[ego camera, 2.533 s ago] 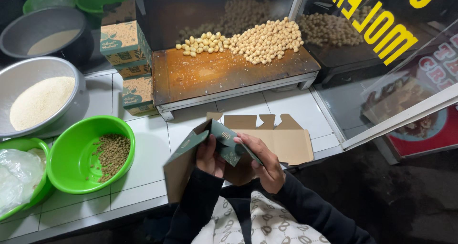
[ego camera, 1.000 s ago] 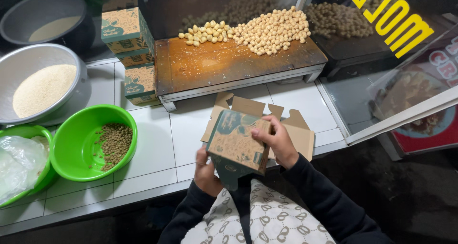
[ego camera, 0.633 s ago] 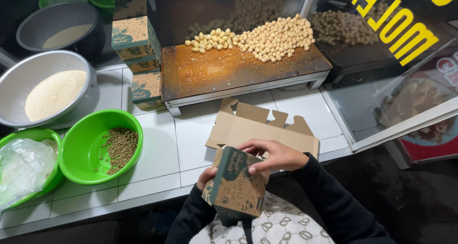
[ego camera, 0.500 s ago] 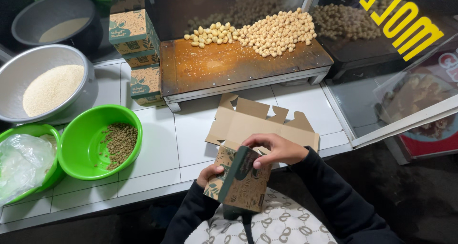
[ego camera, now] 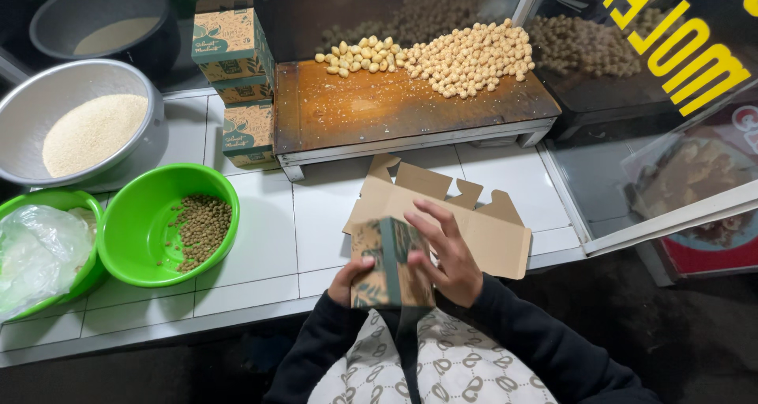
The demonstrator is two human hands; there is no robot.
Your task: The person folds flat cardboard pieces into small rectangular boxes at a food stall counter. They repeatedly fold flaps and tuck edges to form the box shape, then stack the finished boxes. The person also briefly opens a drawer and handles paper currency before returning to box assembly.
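Presently, one small printed cardboard box (ego camera: 391, 263), brown with green panels, is held at the near edge of the white tiled surface (ego camera: 260, 238), over the person's lap. One flat, unfolded brown carton (ego camera: 466, 215) lies on the surface just behind it, flaps open. Three folded printed boxes (ego camera: 237, 80) are stacked at the left end of one wooden tray (ego camera: 379, 108), which carries one heap of pale round dough pieces (ego camera: 450, 57). Two green plastic bowls are counted: the nearer green bowl (ego camera: 142, 207) holds small dark pellets, the far-left green bowl (ego camera: 47, 207) holds a clear plastic bag (ego camera: 35, 250). Two metal bowls stand behind them: the large metal bowl (ego camera: 134, 104) contains pale crumbs, the dark pot (ego camera: 103, 17) beyond it holds a similar pale content. The left hand (ego camera: 347, 276) grips the box from below at its left lower corner, thumb on the front face, fingers closed behind it. The right hand (ego camera: 446, 250) lies over the box's right side, its fingers (ego camera: 430, 222) extended and spread across the top edge, pressing against the cardboard, wrist bent inward. Both forearms, in dark sleeves, converge from the bottom of the view.
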